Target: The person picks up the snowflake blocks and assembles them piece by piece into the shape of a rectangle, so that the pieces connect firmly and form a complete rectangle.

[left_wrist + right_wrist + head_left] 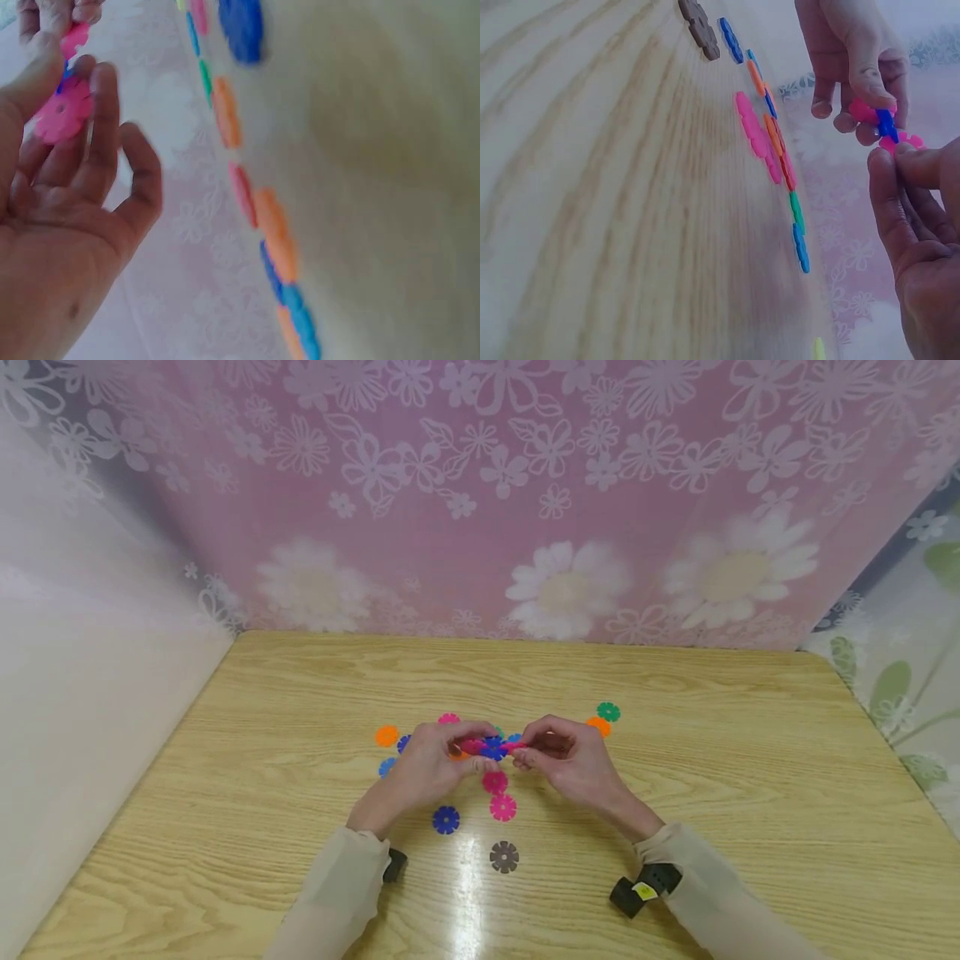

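Note:
Above the table, both hands hold a small chain of notched, flower-shaped plastic discs. My left hand (pixel 427 767) grips a pink disc (pixel 61 116) between thumb and fingers. A dark blue disc (pixel 494 748) sits at the middle of the chain, crosswise to its neighbours in the right wrist view. On its other side, my right hand (pixel 579 768) pinches a second pink disc (pixel 910 141) with thumb and fingertips. Fingers cover part of both pink discs.
Loose discs lie flat on the wooden table (pixel 300 860). Nearest me are a brown disc (pixel 504 857), a dark blue one (pixel 446 820) and a pink one (pixel 502 807). An orange disc (pixel 387 736) lies left, a green disc (pixel 608 712) right. Behind hangs a flowered pink cloth (pixel 450 552).

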